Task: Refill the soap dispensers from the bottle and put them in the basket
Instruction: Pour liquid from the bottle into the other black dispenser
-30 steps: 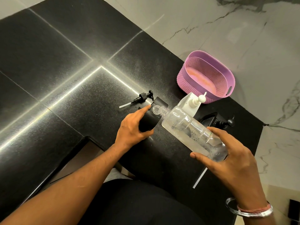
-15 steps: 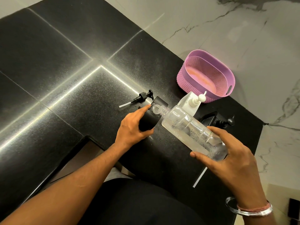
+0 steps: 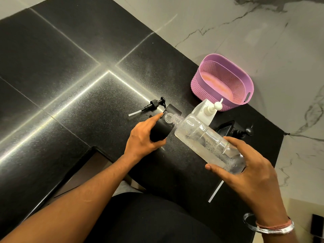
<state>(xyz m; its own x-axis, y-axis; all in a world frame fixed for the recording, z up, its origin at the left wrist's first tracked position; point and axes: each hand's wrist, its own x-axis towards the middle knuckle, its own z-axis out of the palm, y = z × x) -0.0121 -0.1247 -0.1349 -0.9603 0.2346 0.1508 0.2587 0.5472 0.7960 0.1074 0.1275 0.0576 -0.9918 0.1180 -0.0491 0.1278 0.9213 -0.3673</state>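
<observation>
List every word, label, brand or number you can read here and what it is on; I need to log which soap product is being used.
None can be read.
Clear refill bottle, in the right hand: no label visible.
Black soap dispenser, held by the left hand: plain, no print.
White pump dispenser: no print facing the camera.
Purple basket and loose black pump: unmarked.

Beside the lilac basket [image 3: 245,79] with its perforated grid pattern stand a white-pumped clear dispenser [image 3: 205,111], a clear bottle [image 3: 206,139] flecked with foam, a matt black dispenser [image 3: 161,130] and a speckled black countertop [image 3: 70,85] under white, grey-veined marble [image 3: 245,32].
</observation>
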